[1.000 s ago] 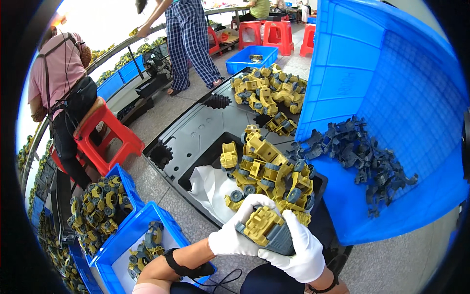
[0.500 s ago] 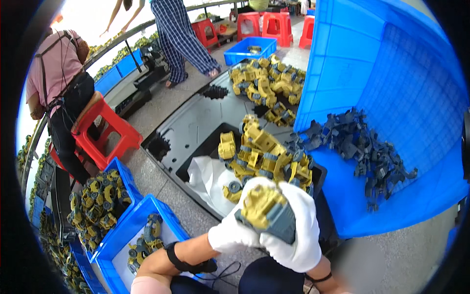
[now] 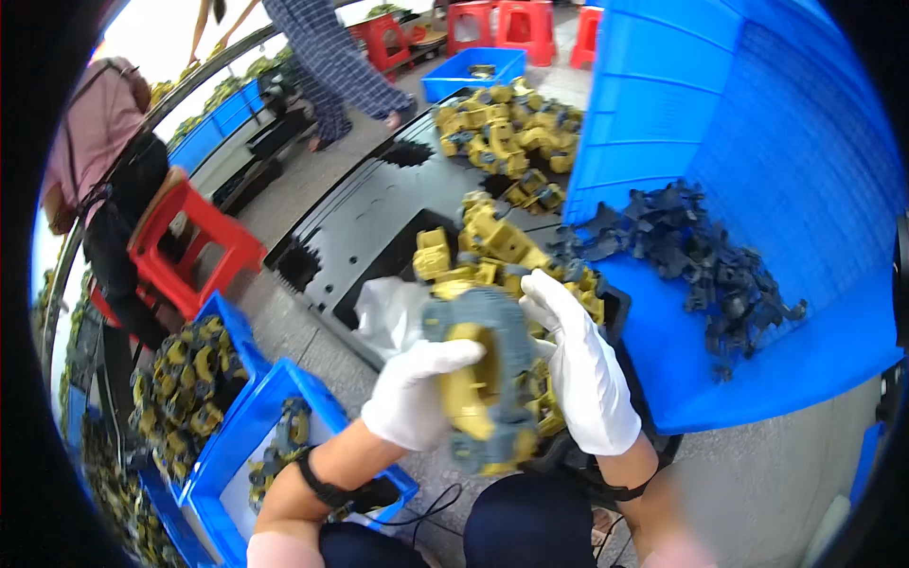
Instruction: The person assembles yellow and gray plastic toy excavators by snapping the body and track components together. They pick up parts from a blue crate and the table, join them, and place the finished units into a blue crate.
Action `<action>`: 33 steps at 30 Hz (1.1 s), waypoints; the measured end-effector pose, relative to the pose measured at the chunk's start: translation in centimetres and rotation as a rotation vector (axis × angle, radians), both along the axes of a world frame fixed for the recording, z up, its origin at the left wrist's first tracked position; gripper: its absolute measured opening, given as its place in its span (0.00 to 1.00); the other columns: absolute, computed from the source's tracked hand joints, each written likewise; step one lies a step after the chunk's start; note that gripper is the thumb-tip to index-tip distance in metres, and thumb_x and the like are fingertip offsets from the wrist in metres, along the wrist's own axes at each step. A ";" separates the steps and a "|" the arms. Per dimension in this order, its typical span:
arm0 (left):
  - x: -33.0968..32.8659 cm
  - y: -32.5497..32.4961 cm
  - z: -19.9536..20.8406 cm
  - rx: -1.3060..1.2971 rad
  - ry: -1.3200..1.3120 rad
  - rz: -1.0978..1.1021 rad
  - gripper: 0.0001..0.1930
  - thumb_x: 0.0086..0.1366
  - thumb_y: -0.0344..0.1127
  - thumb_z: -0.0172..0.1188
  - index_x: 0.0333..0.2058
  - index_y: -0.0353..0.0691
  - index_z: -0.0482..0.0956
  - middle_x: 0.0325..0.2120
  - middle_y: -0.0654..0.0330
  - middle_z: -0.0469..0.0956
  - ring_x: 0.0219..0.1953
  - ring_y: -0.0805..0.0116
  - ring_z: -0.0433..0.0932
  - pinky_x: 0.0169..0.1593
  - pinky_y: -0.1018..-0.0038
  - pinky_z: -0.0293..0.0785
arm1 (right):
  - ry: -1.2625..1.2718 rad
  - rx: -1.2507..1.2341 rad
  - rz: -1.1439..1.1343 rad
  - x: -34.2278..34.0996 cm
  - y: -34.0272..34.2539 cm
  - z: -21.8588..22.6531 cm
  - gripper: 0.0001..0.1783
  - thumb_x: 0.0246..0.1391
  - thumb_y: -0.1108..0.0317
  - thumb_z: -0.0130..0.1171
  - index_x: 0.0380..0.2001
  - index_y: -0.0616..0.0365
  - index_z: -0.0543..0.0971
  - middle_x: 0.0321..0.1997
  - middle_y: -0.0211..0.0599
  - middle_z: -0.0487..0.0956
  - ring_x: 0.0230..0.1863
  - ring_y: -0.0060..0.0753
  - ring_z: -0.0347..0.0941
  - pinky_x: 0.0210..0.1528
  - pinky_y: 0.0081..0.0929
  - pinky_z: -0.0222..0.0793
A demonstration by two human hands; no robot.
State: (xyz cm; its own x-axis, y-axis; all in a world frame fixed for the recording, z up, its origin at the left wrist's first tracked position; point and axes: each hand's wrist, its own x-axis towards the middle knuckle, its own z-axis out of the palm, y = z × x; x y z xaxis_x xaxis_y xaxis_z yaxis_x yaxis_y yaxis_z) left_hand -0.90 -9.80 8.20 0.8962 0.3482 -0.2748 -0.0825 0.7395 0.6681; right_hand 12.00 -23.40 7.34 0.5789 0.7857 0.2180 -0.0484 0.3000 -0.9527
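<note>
A yellow and grey toy truck [image 3: 516, 364] is in the grip of my white-gloved left hand [image 3: 414, 393], thumb lying across its yellow side. It is tilted, with its hollow yellow part facing me, and slightly blurred. My right hand [image 3: 594, 388], also gloved, is open just right of the truck with its fingers stretched out; whether it touches the truck I cannot tell. Behind the hands, more yellow toy trucks [image 3: 499, 235] are heaped in the recess of a black tray [image 3: 355, 227], beside a crumpled white sheet [image 3: 388, 312].
A large blue bin [image 3: 663, 142] on the right holds dark grey plastic parts [image 3: 701, 251]. Another truck pile [image 3: 507, 128] lies farther back. Blue crates [image 3: 317, 398] with trucks stand at lower left. A person [image 3: 104, 142] is near a red stool [image 3: 189, 241]; another person [image 3: 331, 62] stands beyond.
The toy truck has been turned over and now shows its hollow side. My right hand has let go and opened to the right, while my left hand keeps hold.
</note>
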 end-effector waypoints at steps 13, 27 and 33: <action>-32.2 13.6 -7.8 1.361 1.523 -0.283 0.39 0.52 0.45 0.70 0.63 0.43 0.67 0.58 0.38 0.69 0.58 0.41 0.71 0.60 0.57 0.70 | -0.657 -0.533 -1.014 14.6 -5.0 -13.7 0.28 0.50 0.69 0.67 0.55 0.61 0.73 0.54 0.53 0.74 0.58 0.54 0.68 0.63 0.44 0.63; -32.0 5.5 -7.7 1.655 2.100 -0.251 0.37 0.57 0.45 0.62 0.67 0.50 0.64 0.68 0.46 0.59 0.66 0.46 0.63 0.65 0.57 0.64 | -0.848 -1.063 -0.343 25.7 4.7 -13.1 0.17 0.51 0.67 0.57 0.44 0.43 0.86 0.52 0.42 0.82 0.53 0.49 0.78 0.57 0.40 0.73; -22.7 4.4 -4.2 1.945 1.518 -0.054 0.35 0.55 0.43 0.67 0.61 0.40 0.70 0.64 0.42 0.63 0.64 0.41 0.65 0.63 0.57 0.67 | -0.956 -1.083 0.190 28.4 9.3 -15.8 0.35 0.48 0.39 0.66 0.52 0.52 0.82 0.56 0.43 0.80 0.57 0.47 0.76 0.60 0.35 0.70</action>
State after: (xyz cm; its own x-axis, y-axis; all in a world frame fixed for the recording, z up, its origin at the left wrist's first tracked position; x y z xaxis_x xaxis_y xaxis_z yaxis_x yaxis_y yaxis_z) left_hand -23.62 -5.37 3.98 0.4999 0.8661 0.0057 0.8578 -0.4942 -0.1414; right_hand 40.43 -14.06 -8.42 0.4265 0.8587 -0.2841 0.7645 -0.5101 -0.3941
